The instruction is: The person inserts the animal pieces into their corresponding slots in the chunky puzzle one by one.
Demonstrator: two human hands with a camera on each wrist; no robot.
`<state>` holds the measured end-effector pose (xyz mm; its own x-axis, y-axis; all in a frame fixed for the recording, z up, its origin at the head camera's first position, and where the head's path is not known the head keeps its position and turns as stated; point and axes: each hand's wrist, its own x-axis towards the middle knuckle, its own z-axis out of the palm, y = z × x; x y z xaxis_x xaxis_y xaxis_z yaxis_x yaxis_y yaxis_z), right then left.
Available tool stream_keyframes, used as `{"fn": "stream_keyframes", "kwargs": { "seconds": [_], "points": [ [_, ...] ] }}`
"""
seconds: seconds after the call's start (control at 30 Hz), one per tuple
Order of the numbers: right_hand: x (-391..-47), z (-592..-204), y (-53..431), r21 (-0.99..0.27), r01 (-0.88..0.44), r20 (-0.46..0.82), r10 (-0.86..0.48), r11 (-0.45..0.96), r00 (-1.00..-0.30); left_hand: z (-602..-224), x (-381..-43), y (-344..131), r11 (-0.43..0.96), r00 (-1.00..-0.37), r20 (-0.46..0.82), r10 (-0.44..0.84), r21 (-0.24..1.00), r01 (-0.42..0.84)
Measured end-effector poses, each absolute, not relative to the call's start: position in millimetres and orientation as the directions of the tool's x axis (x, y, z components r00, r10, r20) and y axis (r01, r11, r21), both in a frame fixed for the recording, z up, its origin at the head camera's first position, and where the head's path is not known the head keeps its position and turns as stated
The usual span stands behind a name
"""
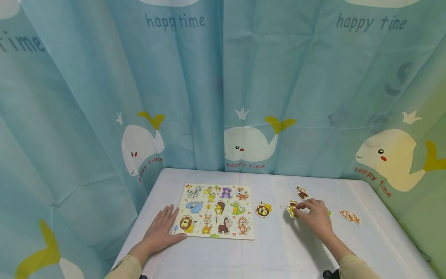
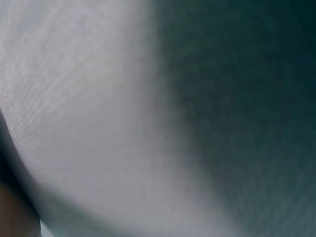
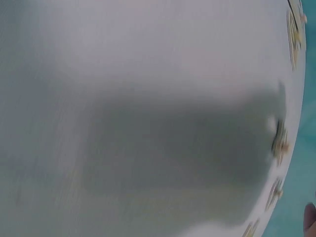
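My left hand [image 1: 161, 229] lies flat with fingers spread at the left edge of a wooden animal puzzle board [image 1: 213, 235], its thumb near the bottom corner. To the right of the board, my right hand [image 1: 315, 217] pinches a small yellow and brown puzzle piece [image 1: 291, 209], which looks like a hedgehog, between thumb and fingertips. In the right wrist view only a fingertip [image 3: 309, 219] shows at the edge, and I cannot see the grip there. The left wrist view is mostly blurred pale and dark surface.
A lion piece [image 1: 263, 209] lies between board and right hand. Beyond that hand is a brown ape piece [image 1: 302, 192]; a monkey piece [image 1: 350, 217] lies to its right. A green piece [image 1: 329, 212] is mostly hidden behind the hand. Whale-print curtains [image 1: 251, 77] surround the white table [image 1: 223, 263].
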<state>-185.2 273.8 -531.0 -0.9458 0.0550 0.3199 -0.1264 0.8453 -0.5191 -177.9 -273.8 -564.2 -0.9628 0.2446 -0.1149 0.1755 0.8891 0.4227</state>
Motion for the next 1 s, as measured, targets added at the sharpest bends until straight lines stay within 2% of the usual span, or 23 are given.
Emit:
{"fn": "stream_keyframes", "kwargs": {
  "seconds": [0.33,1.0],
  "points": [
    [-200.9,-533.7,225.1,-0.535,-0.209,0.324,-0.029,0.819,-0.946,-564.1,-177.8,-273.8,0.887,-0.962,-0.109,0.249,0.423,0.182],
    [-219.9,-536.7,154.5,-0.584,-0.213,0.292,-0.042,0.783,-0.955,-562.3,-176.6,-272.0,0.890,-0.965,-0.107,0.238,0.421,0.173]
  ]
}}
